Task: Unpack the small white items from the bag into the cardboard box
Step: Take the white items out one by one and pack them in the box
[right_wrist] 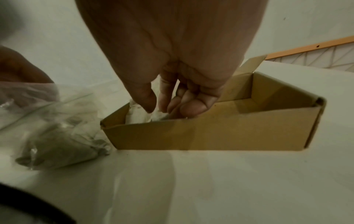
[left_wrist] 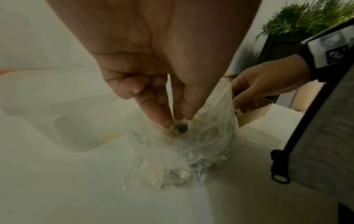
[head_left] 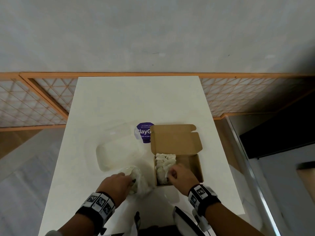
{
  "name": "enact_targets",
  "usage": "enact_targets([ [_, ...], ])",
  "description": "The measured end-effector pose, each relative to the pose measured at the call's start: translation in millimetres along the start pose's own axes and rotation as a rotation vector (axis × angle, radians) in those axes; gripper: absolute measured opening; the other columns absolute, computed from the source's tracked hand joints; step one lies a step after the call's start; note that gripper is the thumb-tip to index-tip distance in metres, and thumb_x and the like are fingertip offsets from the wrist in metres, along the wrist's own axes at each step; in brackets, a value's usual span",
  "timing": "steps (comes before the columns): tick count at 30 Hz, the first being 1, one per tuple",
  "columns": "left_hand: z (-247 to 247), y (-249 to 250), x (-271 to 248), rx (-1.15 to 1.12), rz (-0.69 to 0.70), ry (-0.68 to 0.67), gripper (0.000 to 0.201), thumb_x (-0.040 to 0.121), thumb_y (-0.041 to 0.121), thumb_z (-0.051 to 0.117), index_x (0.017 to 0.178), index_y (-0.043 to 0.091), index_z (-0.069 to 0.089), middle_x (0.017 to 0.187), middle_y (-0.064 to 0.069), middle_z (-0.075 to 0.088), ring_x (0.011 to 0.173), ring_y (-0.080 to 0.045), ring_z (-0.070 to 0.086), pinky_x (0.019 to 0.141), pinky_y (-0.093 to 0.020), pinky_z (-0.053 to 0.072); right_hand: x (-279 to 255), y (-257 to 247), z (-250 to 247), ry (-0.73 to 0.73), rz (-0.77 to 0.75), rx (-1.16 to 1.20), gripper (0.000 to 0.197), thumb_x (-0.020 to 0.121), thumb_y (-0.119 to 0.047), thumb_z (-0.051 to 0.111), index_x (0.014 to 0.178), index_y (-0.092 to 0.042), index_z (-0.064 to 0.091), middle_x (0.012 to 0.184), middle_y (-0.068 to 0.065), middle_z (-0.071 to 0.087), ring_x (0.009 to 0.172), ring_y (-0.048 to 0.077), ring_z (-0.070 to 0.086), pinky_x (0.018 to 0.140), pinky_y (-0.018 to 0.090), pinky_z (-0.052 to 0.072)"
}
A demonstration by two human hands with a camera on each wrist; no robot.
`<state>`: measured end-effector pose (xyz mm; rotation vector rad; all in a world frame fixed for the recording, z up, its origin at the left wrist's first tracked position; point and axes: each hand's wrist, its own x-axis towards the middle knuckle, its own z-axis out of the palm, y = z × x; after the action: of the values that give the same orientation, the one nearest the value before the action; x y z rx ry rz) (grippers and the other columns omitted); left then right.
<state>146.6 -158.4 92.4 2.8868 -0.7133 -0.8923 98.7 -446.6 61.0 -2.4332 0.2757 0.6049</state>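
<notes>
Left hand (left_wrist: 153, 63) fingertips hidden inside crumpled clear bag (left_wrist: 184, 145)

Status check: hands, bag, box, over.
Left hand pinching inside plastic bag. Right hand placing white items in cardboard box. Nothing blocking.

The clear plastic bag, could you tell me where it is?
In the head view the bag lies on the white table, just left of the cardboard box, under the left hand.
</notes>
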Motion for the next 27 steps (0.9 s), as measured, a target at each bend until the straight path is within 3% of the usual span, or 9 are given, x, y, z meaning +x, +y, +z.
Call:
enact_targets([
  [7,4.3,1.4,4.1,-0.041,-0.039,-0.014,0.043,0.094,0.064,0.047,0.117,0.032,0.065,0.107,0.001,0.064,0.101,-0.024,0.064,0.083,-0.035,0.051,-14.3,-15.9,-14.1,0.058,-0.107,0.015,0.004,0.099,-0.033,0.063,0.097,-0.031,0.066,0.096,-0.013,0.061,0.085,0.006,0.06,0.082,0.029,0.057],
  [11,10.8,7.8,6.7,0.021,-0.018,-0.017,0.04,0.098,0.052,0.045,0.118,0.026,0.068,0.114,-0.005,0.064,0.106,-0.031,0.062,0.087,-0.037,0.049,-20.9,-45.4,-10.7,0.027,-0.197,0.022,0.006,0.099,-0.036,0.064,0.097,-0.033,0.069,0.094,-0.016,0.063,0.083,0.004,0.06,0.078,0.023,0.055],
  [14,12.5,8.4,6.4,0.005,-0.014,-0.062,0.027,0.094,0.037,0.057,0.111,0.024,0.072,0.115,-0.005,0.069,0.108,-0.033,0.065,0.088,-0.038,0.051,-24.4,-68.2,-0.3,-0.012,-0.322,0.012,0.01,0.099,-0.035,0.062,0.103,-0.03,0.07,0.098,-0.014,0.064,0.084,0.002,0.057,0.078,0.021,0.049],
  [17,10.4,5.1,-0.1,-0.182,-0.041,-0.052,0.021,0.09,0.034,0.061,0.101,0.021,0.074,0.107,-0.004,0.072,0.103,-0.031,0.067,0.083,-0.033,0.051,-23.1,-89.8,12.1,-0.127,-0.435,0.02,0.022,0.101,-0.034,0.056,0.117,-0.028,0.07,0.108,-0.012,0.065,0.09,0.001,0.057,0.083,0.021,0.05],
  [20,-5.5,0.7,-15.4,-0.343,-0.049,0.009,0.024,0.096,0.032,0.056,0.106,0.021,0.076,0.109,-0.004,0.072,0.104,-0.027,0.067,0.085,-0.032,0.051,-17.0,-106.0,24.4,-0.219,-0.501,-0.003,0.024,0.101,-0.033,0.055,0.122,-0.03,0.067,0.115,-0.009,0.067,0.1,0.007,0.06,0.089,0.024,0.05],
  [23,-21.3,-7.4,-37.9,-0.498,-0.03,0.084,0.022,0.091,0.027,0.057,0.104,0.022,0.075,0.103,0.003,0.071,0.097,-0.018,0.066,0.087,-0.034,0.053,-14.8,-117.2,31.2,-0.191,-0.45,0.007,0.015,0.099,-0.034,0.059,0.113,-0.03,0.06,0.11,-0.007,0.063,0.085,0.008,0.057,0.083,0.031,0.051],
  [25,-26.8,-14.2,-51.7,-0.633,-0.035,0.113,0.015,0.088,0.026,0.06,0.096,0.026,0.073,0.089,0.01,0.069,0.081,-0.008,0.063,0.079,-0.03,0.054,-14.4,-122.0,32.6,-0.129,-0.422,0.062,0.017,0.095,-0.034,0.064,0.109,-0.031,0.054,0.109,-0.01,0.057,0.077,0.007,0.056,0.075,0.029,0.049],
  [27,-31.9,-17.7,-62.5,-0.831,-0.045,0.112,0.01,0.087,0.024,0.062,0.086,0.027,0.071,0.074,0.011,0.067,0.067,-0.003,0.058,0.068,-0.024,0.05,-14.9,-127.3,31.0,-0.125,-0.41,0.14,0.033,0.093,-0.032,0.068,0.122,-0.033,0.052,0.117,-0.014,0.055,0.074,0.007,0.059,0.071,0.023,0.047],
])
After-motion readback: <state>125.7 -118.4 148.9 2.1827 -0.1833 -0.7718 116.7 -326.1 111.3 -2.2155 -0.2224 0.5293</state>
